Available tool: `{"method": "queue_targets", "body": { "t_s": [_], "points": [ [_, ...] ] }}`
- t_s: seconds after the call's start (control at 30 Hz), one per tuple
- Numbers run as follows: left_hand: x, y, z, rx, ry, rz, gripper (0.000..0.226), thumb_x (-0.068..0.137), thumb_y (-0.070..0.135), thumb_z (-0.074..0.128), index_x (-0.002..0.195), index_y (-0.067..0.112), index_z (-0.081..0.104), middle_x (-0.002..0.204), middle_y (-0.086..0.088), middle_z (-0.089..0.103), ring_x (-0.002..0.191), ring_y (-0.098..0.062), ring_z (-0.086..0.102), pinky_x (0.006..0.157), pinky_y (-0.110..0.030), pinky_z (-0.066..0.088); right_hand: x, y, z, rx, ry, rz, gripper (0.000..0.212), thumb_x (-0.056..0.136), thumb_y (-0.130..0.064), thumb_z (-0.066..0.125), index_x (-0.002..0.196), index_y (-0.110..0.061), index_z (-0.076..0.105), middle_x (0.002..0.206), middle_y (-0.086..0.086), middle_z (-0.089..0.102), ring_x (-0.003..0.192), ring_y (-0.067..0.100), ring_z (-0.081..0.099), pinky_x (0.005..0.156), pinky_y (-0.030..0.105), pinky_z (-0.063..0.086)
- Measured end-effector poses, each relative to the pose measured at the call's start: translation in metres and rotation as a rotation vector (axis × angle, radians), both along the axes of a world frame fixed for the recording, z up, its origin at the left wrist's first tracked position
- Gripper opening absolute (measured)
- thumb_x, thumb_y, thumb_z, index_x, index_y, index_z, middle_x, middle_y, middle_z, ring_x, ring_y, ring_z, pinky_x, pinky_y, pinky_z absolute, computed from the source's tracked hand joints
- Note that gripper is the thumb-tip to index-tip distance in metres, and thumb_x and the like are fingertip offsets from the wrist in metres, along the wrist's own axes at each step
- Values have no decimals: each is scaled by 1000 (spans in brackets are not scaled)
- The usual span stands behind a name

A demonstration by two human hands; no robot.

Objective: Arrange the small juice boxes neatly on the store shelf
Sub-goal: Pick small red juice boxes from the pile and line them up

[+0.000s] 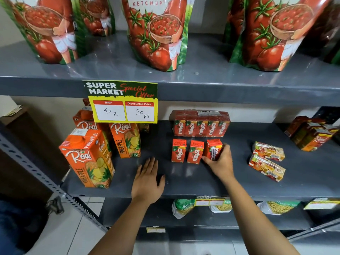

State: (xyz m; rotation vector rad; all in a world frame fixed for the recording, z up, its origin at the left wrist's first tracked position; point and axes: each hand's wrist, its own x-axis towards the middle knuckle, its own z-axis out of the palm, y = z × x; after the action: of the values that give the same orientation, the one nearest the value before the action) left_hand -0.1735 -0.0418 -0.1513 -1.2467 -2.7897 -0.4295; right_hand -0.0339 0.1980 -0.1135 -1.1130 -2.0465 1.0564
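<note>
Three small red Maaza juice boxes stand in a row on the grey middle shelf (184, 183). The left box (178, 150) and the middle box (196, 152) stand upright, facing front. My right hand (219, 161) is wrapped around the third box (213, 148) at the row's right end, which is turned sideways. Behind the row sits a shrink-wrapped pack of Maaza boxes (201, 124). Two small juice boxes (267, 161) with pale labels lie on their sides to the right. My left hand (147, 178) rests flat on the shelf, fingers spread, holding nothing.
Tall orange Real pineapple cartons (88, 157) stand at the left of the shelf under a yellow price sign (123, 103). Dark Real cartons (311, 133) sit at the far right. Ketchup pouches (158, 34) fill the shelf above; snack packets (184, 207) lie below.
</note>
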Motion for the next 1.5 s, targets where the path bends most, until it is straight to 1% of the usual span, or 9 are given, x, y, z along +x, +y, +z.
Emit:
{"method": "queue_targets", "body": {
  "t_s": [0.13,0.23,0.33,0.53,0.67,0.8,1.2,1.3,1.5],
  "points": [
    [0,1,0,8,7,-5,70,94,52,27,151,13,19,161,-3,17,148,-14,8,118,-31,-1,11,11,-4,-92,-7,186,77,78,-4,71,141,-22,32,120,-1,58,112,16,56,94,31,43],
    [0,0,0,6,13,-3,69,94,52,27,151,13,20,161,-3,17,148,-14,8,118,-31,-1,12,13,-6,-80,-12,126,55,79,-4,71,128,-16,49,114,5,67,109,25,62,95,38,48],
    [0,0,0,9,6,-3,70,94,52,27,152,13,18,161,-3,16,148,-14,6,118,-31,-1,15,8,-1,-87,-30,91,52,63,-24,87,103,-22,54,95,-2,68,87,15,65,75,30,49],
    [0,0,0,11,3,-3,70,94,53,26,152,14,18,161,-3,15,148,-14,7,118,-31,-2,16,15,3,-159,-77,315,76,79,3,68,142,-25,36,124,-2,58,118,17,54,95,26,38],
    [0,1,1,4,1,-2,70,94,53,26,152,14,19,161,-3,16,148,-14,7,118,-31,-2,15,15,8,-71,-126,165,56,66,-22,85,115,-24,58,101,-4,69,98,18,66,85,33,50],
    [-1,0,0,-8,-6,-4,71,93,53,26,151,13,19,161,-3,16,148,-15,8,118,-32,-1,7,-2,6,214,-280,-101,69,53,-52,86,97,-12,52,96,13,68,89,37,65,70,41,50],
    [0,-2,8,-9,-23,-23,69,96,46,40,150,8,20,161,-9,14,147,-25,18,118,-40,13,60,26,25,61,-139,28,63,61,-34,87,113,-15,56,113,10,64,101,24,62,88,39,51],
    [14,-1,22,67,48,-48,61,90,31,57,143,5,40,157,-14,27,138,-32,36,110,-49,31,112,71,35,275,-332,-61,43,70,-32,78,105,-12,64,104,18,69,96,37,62,82,41,51],
    [102,72,56,297,-3,-397,39,87,19,55,125,18,62,146,3,48,100,-20,63,83,-37,51,154,111,36,267,-882,73,61,76,-57,61,129,-28,51,136,8,52,119,36,48,93,42,44]
  ]
}}
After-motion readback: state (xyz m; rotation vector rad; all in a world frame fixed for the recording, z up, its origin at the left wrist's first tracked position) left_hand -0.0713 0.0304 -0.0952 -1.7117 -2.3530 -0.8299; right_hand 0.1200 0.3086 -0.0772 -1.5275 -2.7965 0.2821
